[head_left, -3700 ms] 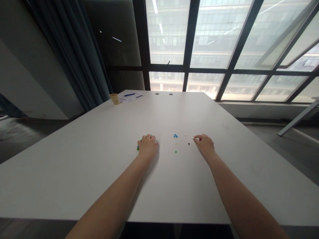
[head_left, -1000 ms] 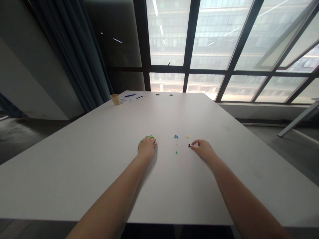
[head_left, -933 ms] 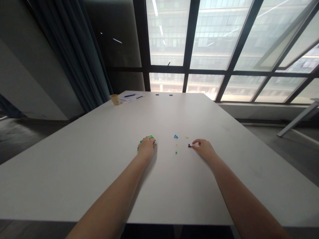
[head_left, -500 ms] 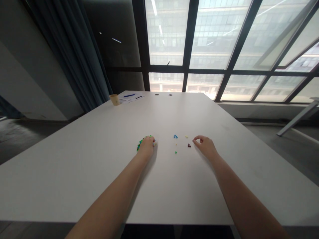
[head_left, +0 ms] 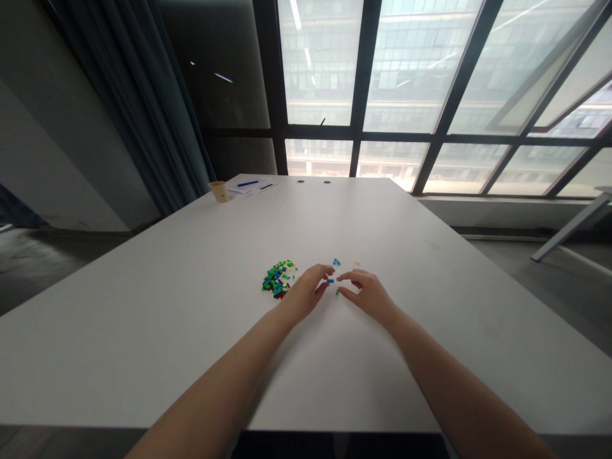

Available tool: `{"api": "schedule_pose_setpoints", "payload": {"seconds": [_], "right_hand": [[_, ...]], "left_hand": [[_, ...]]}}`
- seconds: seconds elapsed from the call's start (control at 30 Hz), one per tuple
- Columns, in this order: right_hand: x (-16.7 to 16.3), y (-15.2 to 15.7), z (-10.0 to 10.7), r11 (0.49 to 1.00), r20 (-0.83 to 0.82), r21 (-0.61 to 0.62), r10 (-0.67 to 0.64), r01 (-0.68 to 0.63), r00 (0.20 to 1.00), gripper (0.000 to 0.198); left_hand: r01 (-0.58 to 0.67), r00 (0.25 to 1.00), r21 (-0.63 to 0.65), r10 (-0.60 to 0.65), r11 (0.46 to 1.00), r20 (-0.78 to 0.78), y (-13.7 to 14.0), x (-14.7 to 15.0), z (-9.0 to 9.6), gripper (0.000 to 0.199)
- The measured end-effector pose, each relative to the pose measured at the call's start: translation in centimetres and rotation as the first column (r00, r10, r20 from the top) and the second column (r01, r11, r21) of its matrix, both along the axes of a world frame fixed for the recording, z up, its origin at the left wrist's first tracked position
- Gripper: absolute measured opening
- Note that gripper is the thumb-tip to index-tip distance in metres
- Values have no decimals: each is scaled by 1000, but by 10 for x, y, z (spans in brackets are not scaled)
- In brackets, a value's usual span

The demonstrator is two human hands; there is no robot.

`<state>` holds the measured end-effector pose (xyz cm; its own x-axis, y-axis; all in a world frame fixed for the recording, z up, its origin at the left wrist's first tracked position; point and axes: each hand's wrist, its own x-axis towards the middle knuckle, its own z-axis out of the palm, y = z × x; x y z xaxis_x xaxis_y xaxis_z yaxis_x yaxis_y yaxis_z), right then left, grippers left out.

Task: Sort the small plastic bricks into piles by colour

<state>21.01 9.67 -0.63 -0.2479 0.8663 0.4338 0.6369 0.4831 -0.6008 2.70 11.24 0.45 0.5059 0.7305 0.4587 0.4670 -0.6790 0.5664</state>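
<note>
My left hand [head_left: 305, 290] pinches a small blue brick [head_left: 330, 280] between thumb and fingers, just above or on the white table. Facing it closely from the right is my right hand [head_left: 368, 292], its thumb and forefinger apart with nothing plainly between them. A tiny green brick [head_left: 337, 292] lies at the tip of my right thumb. Beyond the hands sit several little blue bricks [head_left: 337, 262] and some pale yellow pieces [head_left: 357, 262]. To the left, a mixed pile of tiny bricks [head_left: 276, 278] in green, blue, yellow and dark red spreads beside my left wrist.
A yellow cup [head_left: 220, 192] stands at the table's far left edge, beside papers [head_left: 241, 187] with a blue pen [head_left: 247, 183] on them. Two round dark discs are set near the far edge of the white table [head_left: 315, 217]. Tall windows rise behind.
My left hand has moved right from the pile, carrying a blue brick. My right hand has come left to meet it, now hiding the dark brown pieces that showed before.
</note>
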Motion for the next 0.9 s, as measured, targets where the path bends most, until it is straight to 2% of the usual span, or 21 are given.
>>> {"api": "schedule_pose_setpoints", "payload": {"seconds": [0.2, 0.47, 0.53, 0.6, 0.67, 0.73, 0.8, 0.9], "right_hand": [[-4, 0, -2, 999, 2, 36, -12, 12, 1000, 17], [-6, -3, -1, 998, -1, 45, -34, 34, 999, 14], [-3, 1, -1, 995, -10, 33, -95, 95, 995, 14], [2, 9, -3, 978, -5, 6, -206, 206, 978, 16], [8, 21, -4, 945, 43, -27, -323, 325, 945, 18], [13, 35, -5, 907, 134, -59, -407, 417, 904, 19], [15, 49, -7, 876, 236, -74, -449, 476, 862, 19], [11, 66, -12, 853, 354, -64, -465, 517, 811, 17]], "left_hand": [[56, 997, 10, -55, 998, -55, -3, -2, 5, 24], [81, 995, 8, -80, 997, -53, -2, -1, -1, 24], [20, 998, 16, -19, 1000, -64, 4, -6, -2, 27], [-122, 985, 34, 125, 992, -118, 13, -16, -2, 28], [-316, 918, 50, 319, 947, -235, 24, -28, -3, 26], [-473, 803, 51, 455, 879, -385, 31, -39, -4, 22], [-544, 715, 36, 486, 838, -503, 34, -46, -5, 22], [-544, 684, 12, 452, 839, -573, 34, -48, -7, 22]]}}
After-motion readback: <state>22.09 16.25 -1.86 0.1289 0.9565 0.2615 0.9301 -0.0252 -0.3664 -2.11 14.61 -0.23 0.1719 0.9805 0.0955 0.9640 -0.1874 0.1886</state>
